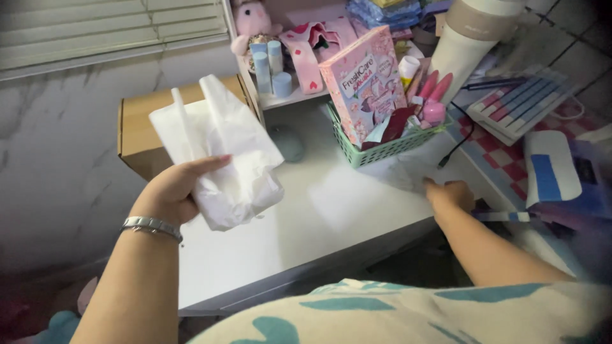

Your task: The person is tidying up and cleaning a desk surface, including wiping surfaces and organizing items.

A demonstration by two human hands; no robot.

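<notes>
A white plastic bag (220, 150) is held up over the left part of the white bench (331, 210), pinched in the grip of the left hand (172, 191), with the thumb laid across its front and the fingers hidden behind it. A silver bracelet (152, 226) is worn on that wrist. The right hand (451, 193) is laid at the right front edge of the bench, fingers bent down onto the surface; whether anything is pinched beneath them cannot be told.

Behind the bag, a brown cardboard box (137, 130) is stood at the back left corner, partly covered by the bag. A green plastic basket (382, 150) is set just ahead of the right hand, filled with a pink printed carton (363, 86) and pink tubes. A small round grey-blue thing (288, 141) is seen between box and basket, under a low shelf (290, 99) on which pale blue bottles (268, 64) are stood. A black cable (456, 143) is trailed off the right edge, toward a pastel keyboard (519, 102) on a checked surface.

The middle and front of the bench are left bare. The front edge is run close to the body; the left edge is bounded by a marbled wall (57, 153).
</notes>
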